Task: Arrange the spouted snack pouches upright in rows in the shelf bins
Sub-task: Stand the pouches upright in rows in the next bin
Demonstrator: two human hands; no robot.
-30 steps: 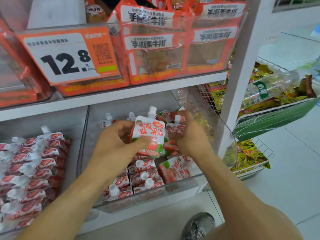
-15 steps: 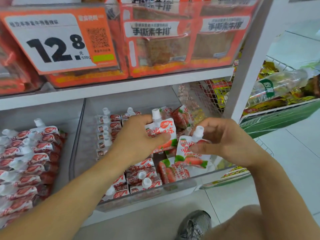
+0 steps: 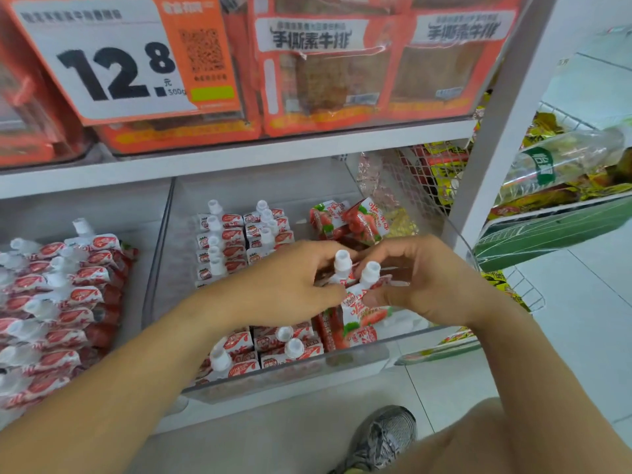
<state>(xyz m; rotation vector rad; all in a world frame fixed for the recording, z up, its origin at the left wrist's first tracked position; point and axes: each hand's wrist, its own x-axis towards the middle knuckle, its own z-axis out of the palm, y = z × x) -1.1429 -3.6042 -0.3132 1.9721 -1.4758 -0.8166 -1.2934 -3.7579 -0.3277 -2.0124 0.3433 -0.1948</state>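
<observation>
— Where are the hands?
— Left hand (image 3: pixel 290 285) and right hand (image 3: pixel 420 285) meet over the clear bin (image 3: pixel 290 381), each pinching an upright pouch (image 3: pixel 359 302).
— Other pouches?
— Rows (image 3: pixel 239 234) at eleven o'clock.

Both hands (image 3: pixel 359 285) hold two pouches (image 3: pixel 355 302) over bin (image 3: pixel 290 378).

Left hand (image 3: pixel 290 285) and right hand (image 3: pixel 427 282) meet, fingers curled, gripping.

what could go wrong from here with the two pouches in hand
Both hands, left hand and right hand, hold two pouches pressed together, so one could slip while being seated. The loose pouches lying tilted at the back of the clear bin may block a straight row.
</observation>
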